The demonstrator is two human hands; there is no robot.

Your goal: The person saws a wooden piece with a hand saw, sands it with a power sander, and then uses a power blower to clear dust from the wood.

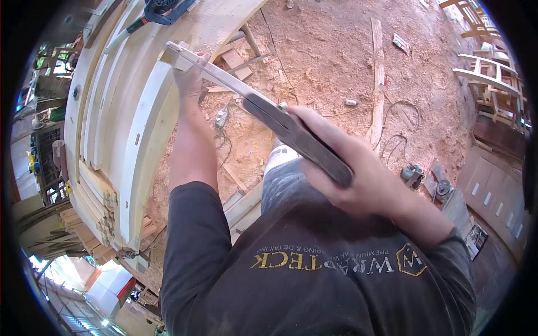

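A long tool with a dark wooden handle [297,134] and a pale, narrow front part [218,74] runs diagonally across the view. My right hand [358,173] is wrapped round the dark handle. At the upper left, my left hand [191,78] is closed on the end of a pale wooden piece [148,106], beside the tool's far tip. That piece is long, curved and slotted, and it lies along the near edge of the workbench [204,28]. The contact between tool tip and wood is too small to make out.
A power tool [162,11] rests at the bench's far end. More long boards [106,106] lie on the bench. Wood shavings, cables and a long plank [377,73] are on the floor. Wooden chairs [490,75] stand at the upper right.
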